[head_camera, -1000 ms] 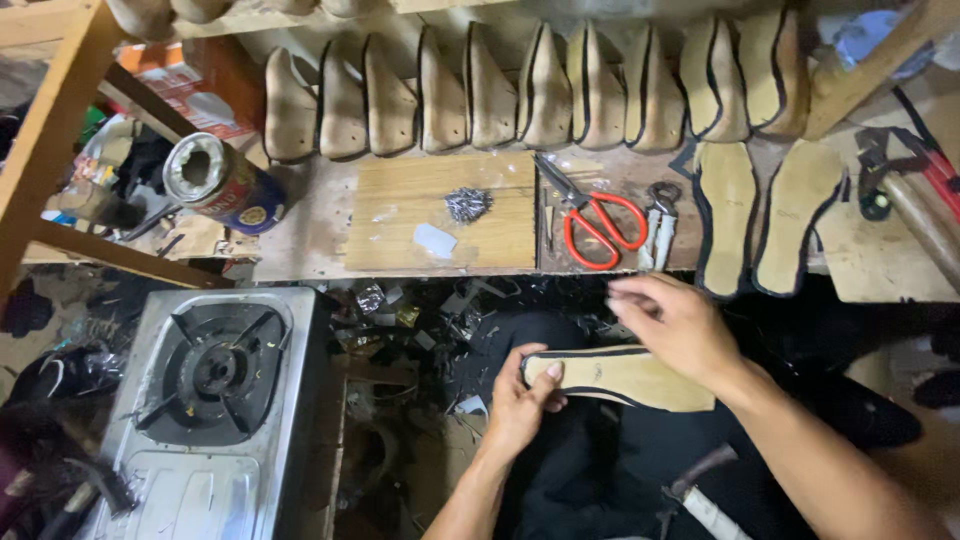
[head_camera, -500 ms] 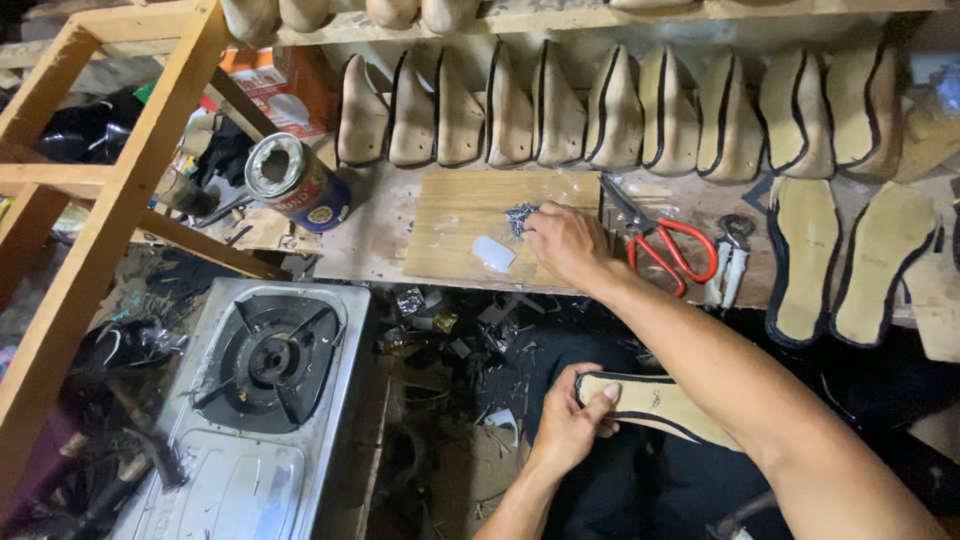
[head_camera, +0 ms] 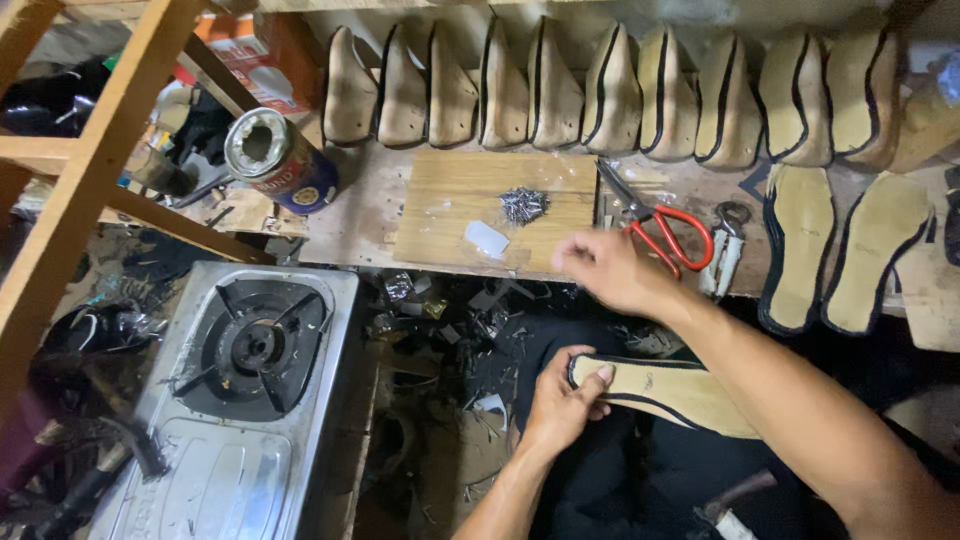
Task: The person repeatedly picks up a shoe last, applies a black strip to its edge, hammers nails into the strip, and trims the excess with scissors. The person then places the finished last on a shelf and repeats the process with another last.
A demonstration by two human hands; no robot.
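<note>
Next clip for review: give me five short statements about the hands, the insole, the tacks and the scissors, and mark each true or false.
1. The left hand grips the heel end of a tan insole with black edging. True.
2. The right hand holds the red-handled scissors. False: the scissors lie on the bench beside it, untouched.
3. A small pile of dark metal tacks sits on the pale wooden board. True.
4. The single-burner steel gas stove is lit. False: no flame shows.
5. The shoe lasts lie flat in a heap. False: they stand in a row along the back of the bench.
</note>
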